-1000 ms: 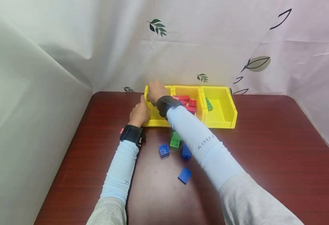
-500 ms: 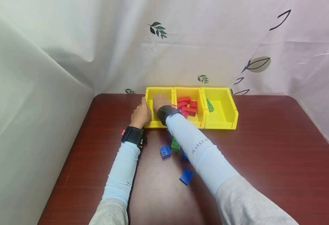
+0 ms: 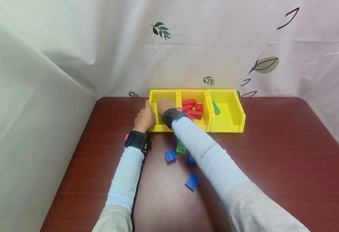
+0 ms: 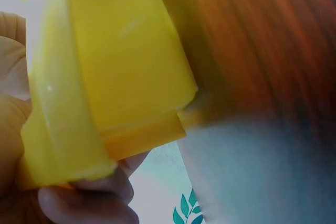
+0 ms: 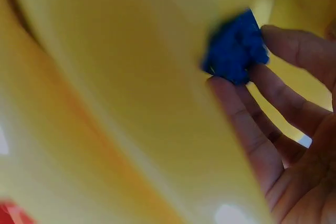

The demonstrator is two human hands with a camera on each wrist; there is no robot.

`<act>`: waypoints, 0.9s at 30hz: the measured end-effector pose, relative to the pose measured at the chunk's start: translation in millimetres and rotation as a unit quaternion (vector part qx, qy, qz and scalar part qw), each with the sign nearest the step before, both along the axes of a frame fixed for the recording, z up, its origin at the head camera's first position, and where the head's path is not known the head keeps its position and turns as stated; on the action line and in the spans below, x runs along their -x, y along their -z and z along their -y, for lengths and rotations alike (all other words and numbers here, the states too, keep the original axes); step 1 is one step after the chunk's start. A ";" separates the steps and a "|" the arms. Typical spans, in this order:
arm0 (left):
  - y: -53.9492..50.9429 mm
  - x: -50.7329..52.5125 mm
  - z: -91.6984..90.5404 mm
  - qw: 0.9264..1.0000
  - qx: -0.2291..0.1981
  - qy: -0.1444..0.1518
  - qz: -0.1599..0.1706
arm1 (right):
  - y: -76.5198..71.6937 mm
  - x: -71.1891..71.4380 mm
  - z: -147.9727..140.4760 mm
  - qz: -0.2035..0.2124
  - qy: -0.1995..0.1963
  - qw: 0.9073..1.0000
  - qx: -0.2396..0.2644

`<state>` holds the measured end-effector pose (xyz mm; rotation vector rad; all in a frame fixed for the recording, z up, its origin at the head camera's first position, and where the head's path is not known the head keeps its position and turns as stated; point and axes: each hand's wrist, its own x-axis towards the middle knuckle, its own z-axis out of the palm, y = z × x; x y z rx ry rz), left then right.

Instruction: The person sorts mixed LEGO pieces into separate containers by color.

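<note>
Inside the left yellow bin (image 3: pixel 158 128) is my right hand (image 3: pixel 165 105); in the right wrist view the thumb and fingers of that hand (image 5: pixel 294 114) pinch a blue brick (image 5: pixel 235 48) beside the bin's wall (image 5: pixel 131 77). My left hand (image 3: pixel 144 119) grips the outer left side of the same bin; the left wrist view shows its fingers and thumb (image 4: pixel 86 203) curled round the yellow edge (image 4: pixel 63 103). The head view hides the brick in my right hand.
Several red bricks (image 3: pixel 195 114) lie in the middle bin, a green brick (image 3: pixel 216 108) in the right bin (image 3: pixel 228 129). On the table (image 3: pixel 274 161) are a green brick (image 3: pixel 180 149) and blue bricks (image 3: pixel 170 157), (image 3: pixel 192 182), partly below my right forearm.
Compared with a second ago, my right hand sits lower and slightly to the right in the left bin, and more red bricks show beside it. My left hand keeps its grip on the bin.
</note>
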<state>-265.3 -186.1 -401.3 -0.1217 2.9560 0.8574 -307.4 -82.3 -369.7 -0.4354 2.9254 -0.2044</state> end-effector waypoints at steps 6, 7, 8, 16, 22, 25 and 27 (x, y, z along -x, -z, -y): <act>-1.8 -1.2 -2.1 1.000 0.004 0.007 0.001 | -32.5 -7.9 -14.0 -0.005 -0.055 0.998 0.027; -2.8 -1.2 -2.1 1.000 0.005 0.007 0.003 | -39.6 -11.2 -17.2 -0.006 -0.065 0.998 0.025; -3.9 -0.8 -2.2 1.000 0.004 0.007 0.004 | -46.3 -15.2 -20.6 -0.008 -0.076 0.997 0.021; -6.4 1.9 -1.4 1.000 -0.007 0.000 -0.002 | -68.6 -75.8 -51.2 -0.030 -0.146 0.988 0.042; -5.5 0.0 -2.1 1.000 -0.010 -0.011 0.005 | -56.8 -127.8 -66.2 -0.054 -0.211 0.974 0.062; -5.2 -1.8 -2.4 1.000 -0.010 -0.017 0.010 | -44.5 -148.3 -68.8 -0.065 -0.242 0.966 0.056; -3.8 -2.5 -3.0 1.000 -0.013 -0.019 0.016 | -33.6 -160.1 -70.4 -0.071 -0.254 0.963 0.049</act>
